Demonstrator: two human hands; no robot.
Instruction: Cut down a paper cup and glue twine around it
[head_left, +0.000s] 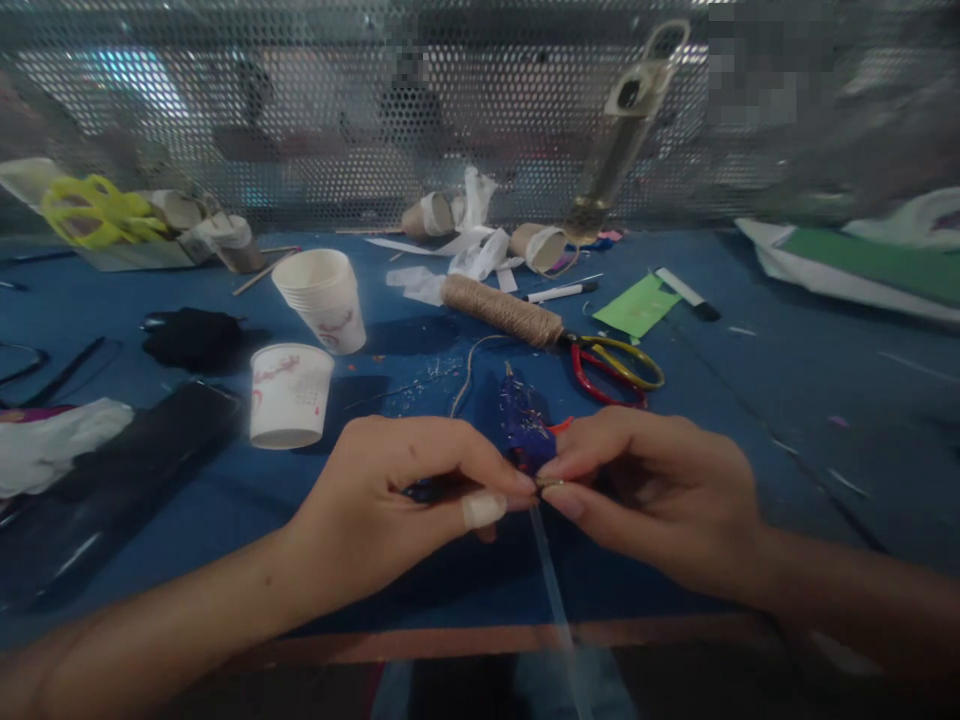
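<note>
My left hand [405, 490] and my right hand [660, 490] meet in front of me, fingertips pinched almost together. A tiny brownish piece shows between them, too small to name. White tape wraps my left thumb. Just beyond the fingertips a blue glue gun [525, 415] lies on the table, its nozzle pointing away from me. A long translucent glue stick [553, 590] runs from under my fingers down past the table's near edge. Further off lie a spool of brown twine [502, 310] with a loose end curling toward me, and scissors [611, 368] with red and yellow handles.
Left of centre stand a white paper cup [291, 395] and a stack of paper cups [322, 300]. A black pouch [193, 338], green paper [637, 305] and markers [686, 293] lie around. At the back are twine-wrapped cups [429, 215], white scraps and a perforated metal screen [315, 130].
</note>
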